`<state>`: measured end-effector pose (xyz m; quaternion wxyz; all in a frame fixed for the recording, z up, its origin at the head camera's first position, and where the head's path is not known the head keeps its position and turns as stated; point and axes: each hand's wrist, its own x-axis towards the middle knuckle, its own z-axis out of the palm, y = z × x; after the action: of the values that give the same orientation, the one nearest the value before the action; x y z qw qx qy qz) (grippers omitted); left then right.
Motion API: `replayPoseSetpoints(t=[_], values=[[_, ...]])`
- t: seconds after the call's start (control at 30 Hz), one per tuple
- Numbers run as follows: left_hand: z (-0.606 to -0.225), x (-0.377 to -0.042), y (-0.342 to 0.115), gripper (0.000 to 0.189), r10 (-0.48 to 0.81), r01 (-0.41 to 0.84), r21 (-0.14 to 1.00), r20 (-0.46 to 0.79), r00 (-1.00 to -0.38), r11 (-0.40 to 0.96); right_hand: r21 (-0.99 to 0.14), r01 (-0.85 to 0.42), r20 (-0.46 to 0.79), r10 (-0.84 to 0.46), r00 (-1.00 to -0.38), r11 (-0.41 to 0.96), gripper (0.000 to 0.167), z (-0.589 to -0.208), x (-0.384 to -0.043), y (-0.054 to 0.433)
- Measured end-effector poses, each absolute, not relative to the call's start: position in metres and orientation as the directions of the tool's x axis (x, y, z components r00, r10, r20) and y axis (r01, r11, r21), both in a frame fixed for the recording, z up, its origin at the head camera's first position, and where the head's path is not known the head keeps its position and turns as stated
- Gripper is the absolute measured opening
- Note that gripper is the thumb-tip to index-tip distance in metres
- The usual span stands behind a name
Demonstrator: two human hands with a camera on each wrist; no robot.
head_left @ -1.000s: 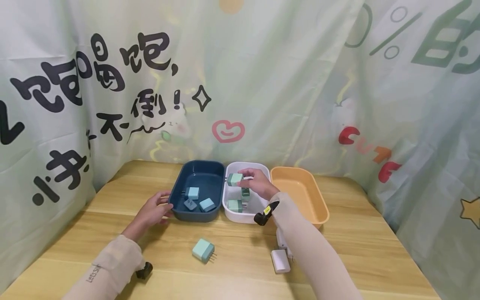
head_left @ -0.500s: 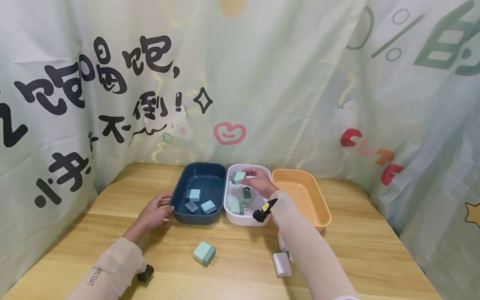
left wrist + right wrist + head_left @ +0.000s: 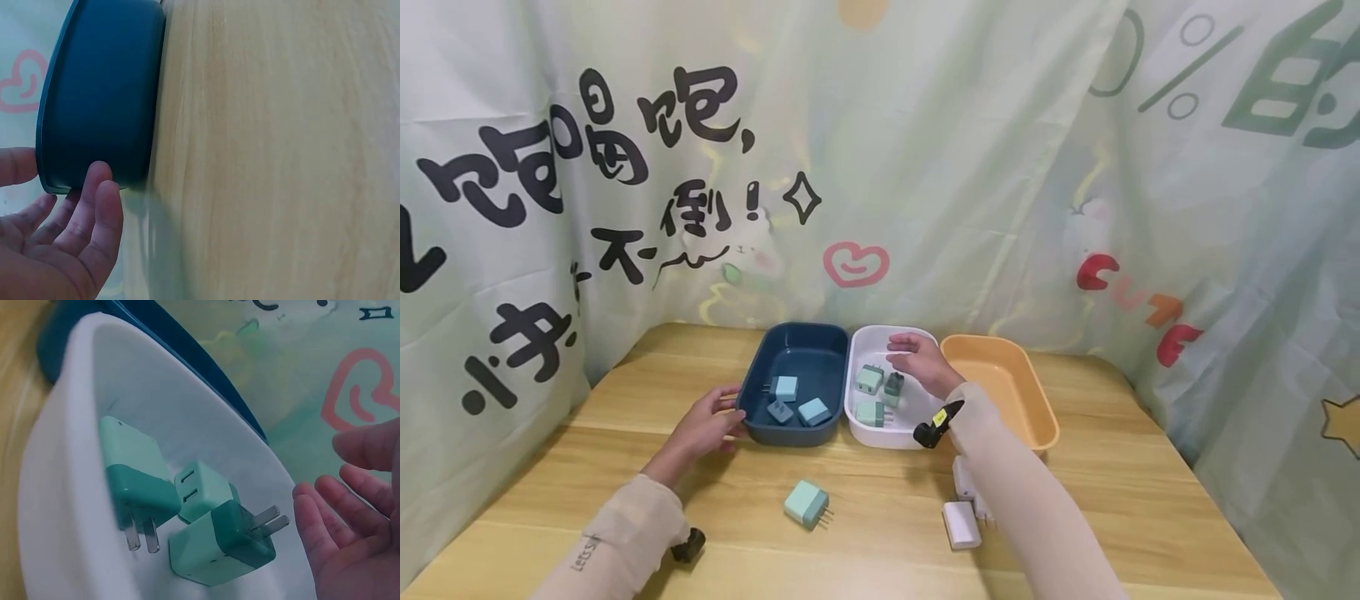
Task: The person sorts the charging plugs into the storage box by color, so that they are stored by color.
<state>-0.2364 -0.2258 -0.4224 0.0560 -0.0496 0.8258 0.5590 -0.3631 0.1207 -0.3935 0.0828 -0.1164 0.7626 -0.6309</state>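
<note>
Over the white tray, my right hand has its fingers apart and holds nothing. Below it in that tray lie three two-tone green plug chargers: one near the back, one in the middle and one near the front. In the right wrist view, the fingers hover beside the tray's chargers, apart from their prongs. My left hand rests with loosely extended fingers at the left side of the dark blue tray. The left wrist view shows thumb and fingers at its corner.
Three light blue chargers, one with visible prongs, lie in the blue tray. An orange tray stands at right. On the wooden table lie a green charger and white chargers, partly hidden behind the right forearm. Curtains hang behind.
The right hand has let go of a green charger, which now lies in the white tray, and has risen slightly to the right. The left hand stays at the blue tray.
</note>
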Motion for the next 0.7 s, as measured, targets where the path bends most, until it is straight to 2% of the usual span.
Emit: replayPoseSetpoints(t=[0.2,0.7], values=[[-0.423,-0.236,-0.227,0.052,-0.007,-0.138,0.921,-0.145,-0.989,0.363,-0.998,-0.035,0.014,-0.335,-0.942,0.056,0.045,-0.386,-0.347,0.124],[-0.422,-0.235,-0.226,0.052,-0.007,-0.150,0.927,-0.157,-0.988,0.343,-0.998,-0.059,0.046,-0.458,-0.888,0.016,0.036,-0.379,-0.303,0.120]])
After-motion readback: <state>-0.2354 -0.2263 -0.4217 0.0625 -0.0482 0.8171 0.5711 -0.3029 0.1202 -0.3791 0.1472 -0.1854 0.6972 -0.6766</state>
